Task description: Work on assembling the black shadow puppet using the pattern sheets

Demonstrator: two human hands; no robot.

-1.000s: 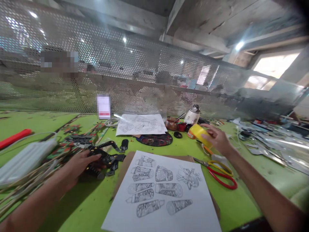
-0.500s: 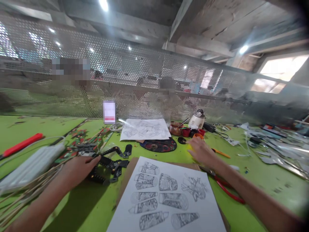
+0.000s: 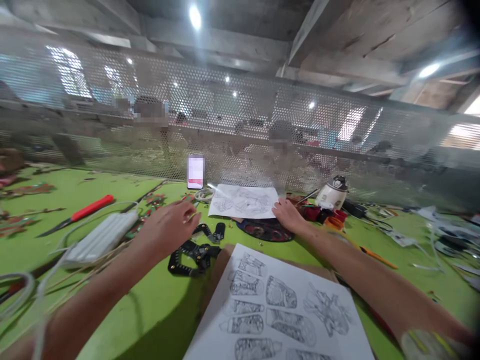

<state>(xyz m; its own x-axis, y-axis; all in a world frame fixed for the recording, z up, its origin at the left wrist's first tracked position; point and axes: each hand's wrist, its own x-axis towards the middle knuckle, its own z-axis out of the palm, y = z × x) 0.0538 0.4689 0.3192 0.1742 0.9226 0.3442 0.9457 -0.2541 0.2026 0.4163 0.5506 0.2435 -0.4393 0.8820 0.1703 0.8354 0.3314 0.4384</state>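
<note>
My right hand has its fingers closed at the right edge of the far drawing sheet, which lies partly over a dark, paint-stained palette. My left hand is raised with curled fingers, above and beside the jointed black pieces. Whatever is between those fingers, if anything, is too small to make out. Nearest me, a large white sheet of printed line drawings rests on brown cardboard.
A phone stands against the perforated metal screen. Paint pots and a white-and-black jar are at right, near an orange pen. At left lie a white power strip and a red-handled knife.
My right hand has moved from beside the paint pots to the far sheet's edge. My left hand has lifted off the black pieces and gone forward. The view has turned left.
</note>
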